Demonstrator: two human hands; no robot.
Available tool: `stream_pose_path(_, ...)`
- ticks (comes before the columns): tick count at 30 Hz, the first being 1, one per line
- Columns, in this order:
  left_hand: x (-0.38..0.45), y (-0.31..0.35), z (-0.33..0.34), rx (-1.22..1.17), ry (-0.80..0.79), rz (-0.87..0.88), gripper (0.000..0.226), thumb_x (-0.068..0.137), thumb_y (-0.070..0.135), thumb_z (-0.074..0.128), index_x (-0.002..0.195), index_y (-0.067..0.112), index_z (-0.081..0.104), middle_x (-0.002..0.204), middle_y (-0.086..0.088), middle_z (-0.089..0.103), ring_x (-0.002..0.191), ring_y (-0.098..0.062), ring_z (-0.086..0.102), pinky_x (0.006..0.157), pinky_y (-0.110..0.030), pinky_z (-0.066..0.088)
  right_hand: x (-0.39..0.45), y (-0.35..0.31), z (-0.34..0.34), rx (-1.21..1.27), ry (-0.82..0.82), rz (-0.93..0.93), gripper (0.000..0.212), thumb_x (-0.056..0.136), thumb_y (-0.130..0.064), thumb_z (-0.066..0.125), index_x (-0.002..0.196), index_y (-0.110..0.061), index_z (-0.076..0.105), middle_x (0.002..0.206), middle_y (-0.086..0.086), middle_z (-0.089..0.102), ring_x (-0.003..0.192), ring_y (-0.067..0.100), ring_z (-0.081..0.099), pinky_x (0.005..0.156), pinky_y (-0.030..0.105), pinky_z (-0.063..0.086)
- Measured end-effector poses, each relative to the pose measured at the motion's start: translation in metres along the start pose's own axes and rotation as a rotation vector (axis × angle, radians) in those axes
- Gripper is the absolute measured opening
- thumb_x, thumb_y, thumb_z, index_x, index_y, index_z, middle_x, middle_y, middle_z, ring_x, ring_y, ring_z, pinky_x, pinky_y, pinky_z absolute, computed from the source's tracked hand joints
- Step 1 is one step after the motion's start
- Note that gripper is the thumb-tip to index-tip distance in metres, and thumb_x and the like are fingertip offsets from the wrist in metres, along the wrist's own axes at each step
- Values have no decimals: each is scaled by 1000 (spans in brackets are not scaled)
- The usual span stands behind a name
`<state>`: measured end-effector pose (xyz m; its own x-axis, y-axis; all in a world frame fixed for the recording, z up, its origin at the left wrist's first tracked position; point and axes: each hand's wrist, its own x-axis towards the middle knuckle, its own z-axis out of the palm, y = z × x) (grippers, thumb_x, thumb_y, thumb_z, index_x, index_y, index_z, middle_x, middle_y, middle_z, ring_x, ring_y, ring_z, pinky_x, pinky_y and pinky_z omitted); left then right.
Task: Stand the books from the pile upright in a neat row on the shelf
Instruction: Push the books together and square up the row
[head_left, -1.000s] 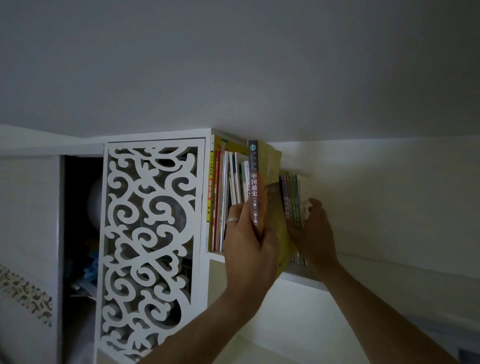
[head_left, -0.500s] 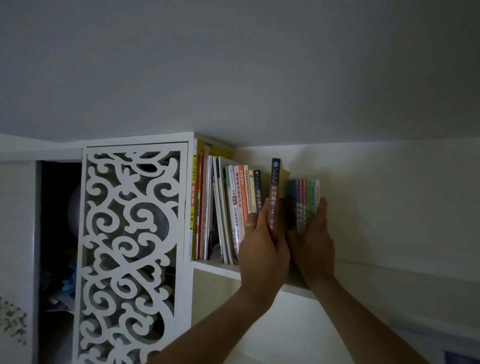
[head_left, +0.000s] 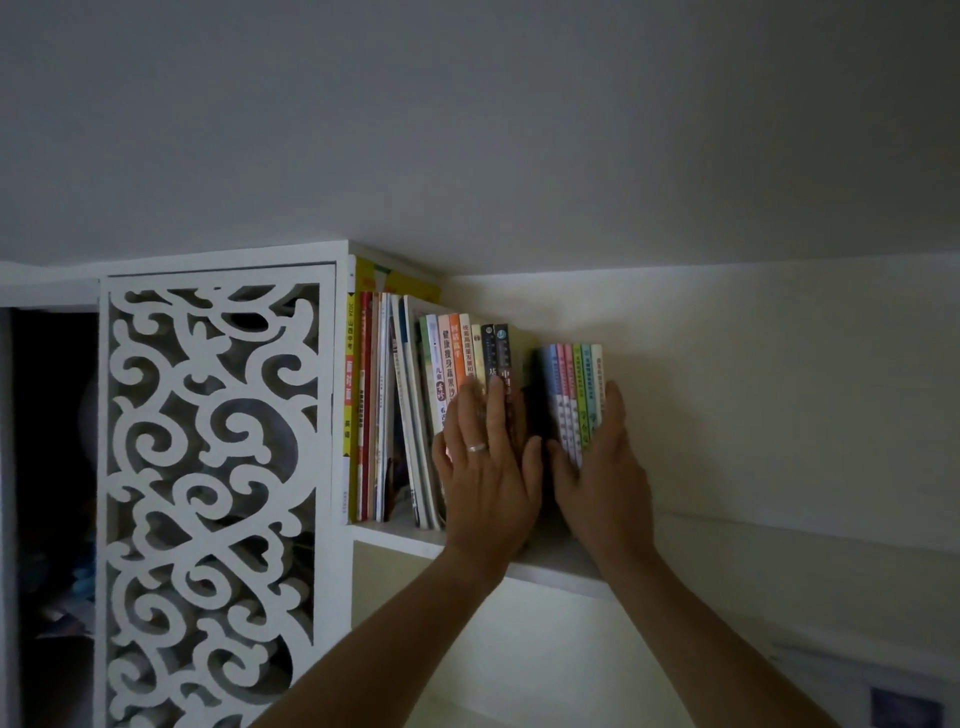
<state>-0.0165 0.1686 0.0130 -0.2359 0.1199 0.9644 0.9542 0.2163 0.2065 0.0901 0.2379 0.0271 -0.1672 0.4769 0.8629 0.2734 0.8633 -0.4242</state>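
Observation:
A row of upright books stands on a high white shelf (head_left: 400, 540). The dark-spined book (head_left: 503, 348) now stands in the row beside a second dark spine. My left hand (head_left: 488, 467), wearing a ring, lies flat with straight fingers pressing against the spines of the middle books. My right hand (head_left: 602, 467) presses flat against the right side and spines of a small set of pastel books (head_left: 574, 374). A narrow dark gap remains between the dark book and the pastel set. Tall thin books (head_left: 374, 405) lean at the left end.
A white fretwork cabinet door (head_left: 213, 493) stands left of the shelf, with a dark open compartment (head_left: 47, 467) beyond it. The ceiling is close above the books. A pale wall (head_left: 753, 389) runs right of the shelf.
The dark-spined book went from held in my left hand in front of the shelf to pushed into the row. My left hand now presses flat on the spines.

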Motion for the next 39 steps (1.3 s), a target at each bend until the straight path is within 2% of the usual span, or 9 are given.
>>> stream_pose_path(4,5,-11,4,134,-38,181,70,108,54,28,165,13,19,172,-15,12,159,-37,13,127,-54,18,0,1,0,-20,-11,-44,79,98,-52,54,158,-18,16,146,9,53,113,23,65,82,30,60)
stream_pose_path(8,7,-20,3,49,-42,252,69,109,49,25,164,9,19,173,-14,10,159,-39,8,128,-57,12,-1,7,0,-76,-89,-101,63,96,-61,46,143,-18,40,130,2,60,95,11,63,67,12,48)
stream_pose_path(14,8,-43,-6,-100,-168,384,78,106,45,39,163,0,9,173,-17,-5,159,-40,-8,128,-60,4,-4,11,-2,19,-217,-125,76,94,-37,66,156,-25,24,147,-1,47,116,15,60,80,22,55)
stream_pose_path(18,8,-52,-7,-102,-188,421,82,104,51,37,162,-2,11,172,-20,-4,159,-39,-6,129,-59,4,-3,11,-2,141,-231,-136,77,94,-42,68,156,-33,25,150,-7,46,129,14,55,97,44,58)
stream_pose_path(21,7,-49,-8,-151,-184,400,81,106,53,34,162,0,12,173,-17,-4,160,-37,-5,129,-56,2,-4,8,-3,168,-292,-121,89,89,-52,70,158,-37,15,155,-6,37,130,9,50,98,39,56)
stream_pose_path(23,4,-48,-9,-268,-156,355,73,107,44,39,162,0,19,173,-14,4,160,-35,1,130,-53,6,-5,5,-1,204,-352,-117,99,87,-54,72,160,-40,6,158,-9,29,134,7,43,100,37,54)
stream_pose_path(26,-3,-49,-13,-477,-93,232,45,106,18,48,148,2,43,165,-10,25,155,-28,24,124,-54,30,-7,6,4,275,-411,-105,121,76,-48,86,159,-41,-1,159,-11,21,141,9,35,105,39,51)
stream_pose_path(28,-8,-50,-13,-439,-51,206,36,105,15,47,139,2,50,157,-11,34,147,-24,36,116,-50,41,-6,9,5,285,-412,-89,127,71,-48,89,159,-42,-2,158,-12,20,142,10,34,107,40,49)
stream_pose_path(39,-16,-51,-13,-340,17,214,32,99,20,44,124,4,55,150,-16,43,142,-29,41,116,-48,39,-7,1,14,288,-389,-7,133,62,-59,91,159,-43,0,158,-5,28,142,18,39,106,53,50)
